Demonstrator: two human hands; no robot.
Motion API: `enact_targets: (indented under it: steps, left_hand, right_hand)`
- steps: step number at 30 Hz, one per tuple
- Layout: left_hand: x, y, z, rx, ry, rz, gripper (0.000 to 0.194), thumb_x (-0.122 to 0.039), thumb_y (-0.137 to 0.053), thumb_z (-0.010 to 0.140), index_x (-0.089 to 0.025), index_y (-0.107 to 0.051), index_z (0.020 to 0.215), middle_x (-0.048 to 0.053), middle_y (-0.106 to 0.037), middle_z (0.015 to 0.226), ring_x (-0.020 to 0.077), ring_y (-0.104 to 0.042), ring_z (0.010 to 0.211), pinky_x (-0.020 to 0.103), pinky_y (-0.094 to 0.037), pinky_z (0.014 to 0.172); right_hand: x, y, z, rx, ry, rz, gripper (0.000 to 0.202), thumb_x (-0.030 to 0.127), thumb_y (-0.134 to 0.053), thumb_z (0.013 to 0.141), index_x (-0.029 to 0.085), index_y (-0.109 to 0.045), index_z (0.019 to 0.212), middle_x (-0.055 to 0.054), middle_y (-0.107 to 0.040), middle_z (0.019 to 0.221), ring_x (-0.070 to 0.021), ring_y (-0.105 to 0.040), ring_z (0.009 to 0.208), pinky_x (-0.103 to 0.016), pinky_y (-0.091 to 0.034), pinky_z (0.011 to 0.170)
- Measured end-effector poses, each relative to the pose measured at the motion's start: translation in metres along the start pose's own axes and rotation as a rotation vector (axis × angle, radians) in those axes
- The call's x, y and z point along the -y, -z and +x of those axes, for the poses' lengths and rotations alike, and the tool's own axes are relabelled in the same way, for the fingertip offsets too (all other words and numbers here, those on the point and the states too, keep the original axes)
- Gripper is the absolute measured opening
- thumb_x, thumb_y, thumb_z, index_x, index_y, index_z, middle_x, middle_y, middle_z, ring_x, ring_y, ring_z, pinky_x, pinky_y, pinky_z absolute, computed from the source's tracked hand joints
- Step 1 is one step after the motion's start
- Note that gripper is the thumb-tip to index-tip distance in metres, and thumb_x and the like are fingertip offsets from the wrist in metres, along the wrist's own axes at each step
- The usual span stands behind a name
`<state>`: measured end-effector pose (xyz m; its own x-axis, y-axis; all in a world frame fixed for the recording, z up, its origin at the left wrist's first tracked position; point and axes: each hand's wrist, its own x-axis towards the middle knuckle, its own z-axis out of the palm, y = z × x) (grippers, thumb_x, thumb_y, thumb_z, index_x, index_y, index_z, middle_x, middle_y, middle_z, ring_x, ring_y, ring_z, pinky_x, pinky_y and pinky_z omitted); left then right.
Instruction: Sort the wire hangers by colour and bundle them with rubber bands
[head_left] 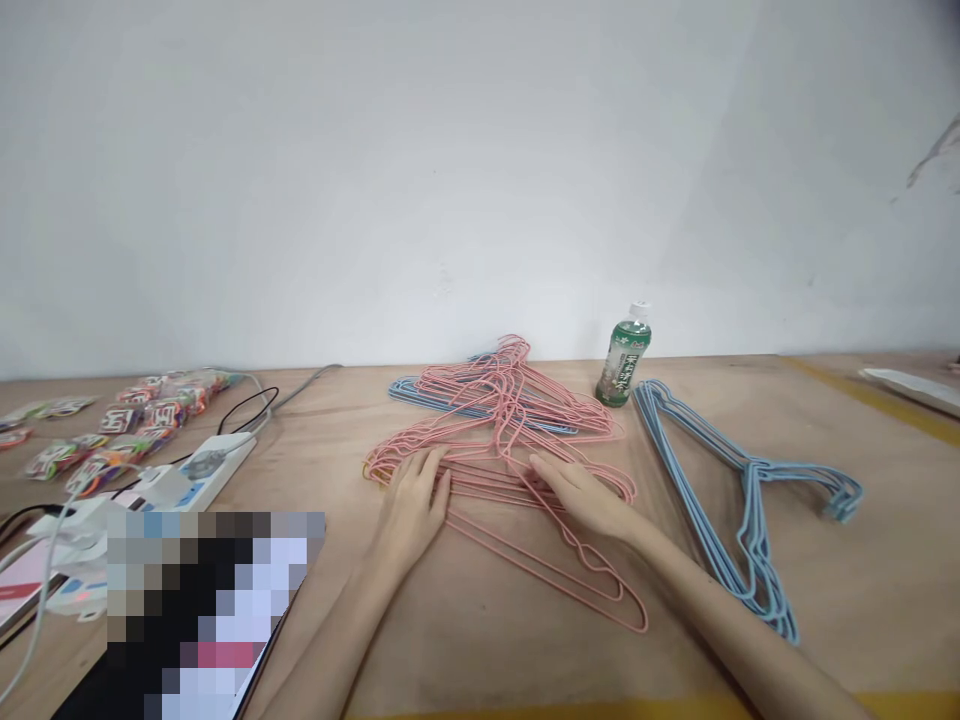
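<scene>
Left hand [412, 498] and right hand [583, 497], loosely open, touch pink hangers [507, 402] toward the bench's [341, 410] back edge. Push gently, evenly.

Wire hangers [511, 420] in the middle of the desk [480, 640] are showing salmon pink, while the hangers at the right [750, 475] are all showing light blue. Deeper blue wires [427, 399] are peeking from the rear of the pink pile, and a touch of mustard yellow is edging its left end. The bottle [623, 368] is wearing a green label with white lettering under a white cap [640, 310]. The desk is displaying tan wood grain and yellow bands [870, 395]; the wall [450, 180] is looking pale grey.
</scene>
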<state>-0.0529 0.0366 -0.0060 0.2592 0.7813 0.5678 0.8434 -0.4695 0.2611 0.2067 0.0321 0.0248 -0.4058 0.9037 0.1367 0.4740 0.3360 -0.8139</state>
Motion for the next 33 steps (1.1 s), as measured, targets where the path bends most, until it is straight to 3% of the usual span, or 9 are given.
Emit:
enact_targets:
  steps: [6,12,18,22,29,33]
  left_hand:
    - [0.001,0.001,0.0,0.002,0.001,0.002,0.027,-0.023,-0.043,0.092,-0.022,-0.05,0.119,0.009,-0.06,0.113,0.0241,-0.056,0.104,0.042,-0.045,0.091]
    - [-0.001,0.002,0.001,-0.006,0.001,-0.002,0.027,-0.023,-0.042,0.092,-0.023,-0.051,0.117,0.008,-0.061,0.11,0.0239,-0.057,0.103,0.042,-0.046,0.09]
    - [-0.002,0.002,0.001,-0.02,-0.003,-0.006,0.029,-0.023,-0.043,0.092,-0.022,-0.051,0.12,0.01,-0.058,0.123,0.0242,-0.054,0.114,0.043,-0.043,0.098]
    - [-0.003,0.0,0.0,-0.044,0.0,-0.003,0.035,-0.023,-0.043,0.092,-0.022,-0.048,0.127,0.012,-0.047,0.138,0.0249,-0.047,0.125,0.043,-0.041,0.104]
    - [-0.009,0.001,0.0,-0.085,0.018,0.038,0.061,-0.024,-0.045,0.091,-0.026,-0.02,0.148,0.011,-0.033,0.15,0.0282,-0.029,0.139,0.05,-0.033,0.109]
    - [-0.005,0.001,0.0,-0.119,0.028,0.125,0.057,-0.025,-0.045,0.091,-0.023,-0.027,0.145,0.013,-0.041,0.145,0.0305,-0.032,0.136,0.052,-0.032,0.108]
  right_hand:
    - [-0.002,0.008,0.002,0.078,-0.027,0.174,0.046,0.058,-0.034,0.093,0.021,-0.06,0.085,-0.003,-0.064,0.094,-0.0208,-0.056,0.093,-0.038,-0.04,0.092]
    - [-0.003,0.015,0.001,0.267,-0.128,0.419,0.059,0.062,-0.032,0.092,0.02,-0.074,0.088,-0.005,-0.07,0.099,-0.0238,-0.06,0.104,-0.041,-0.039,0.101]
    - [0.001,0.013,-0.002,0.166,-0.101,0.551,0.053,0.059,-0.044,0.09,0.017,-0.07,0.108,-0.008,-0.071,0.101,-0.0239,-0.062,0.104,-0.042,-0.039,0.102]
    - [0.001,0.013,-0.001,0.047,0.0,0.484,0.05,0.057,-0.04,0.092,0.02,-0.071,0.107,-0.007,-0.066,0.115,-0.0246,-0.055,0.115,-0.043,-0.034,0.107]
    - [0.011,0.024,-0.004,0.098,0.081,0.293,0.046,0.054,-0.041,0.093,0.024,-0.073,0.105,-0.006,-0.056,0.132,-0.0255,-0.048,0.124,-0.043,-0.031,0.108]
    - [0.014,0.024,-0.006,0.151,0.097,0.291,0.047,0.054,-0.038,0.094,0.024,-0.074,0.098,-0.007,-0.06,0.126,-0.0253,-0.053,0.116,-0.043,-0.034,0.104]
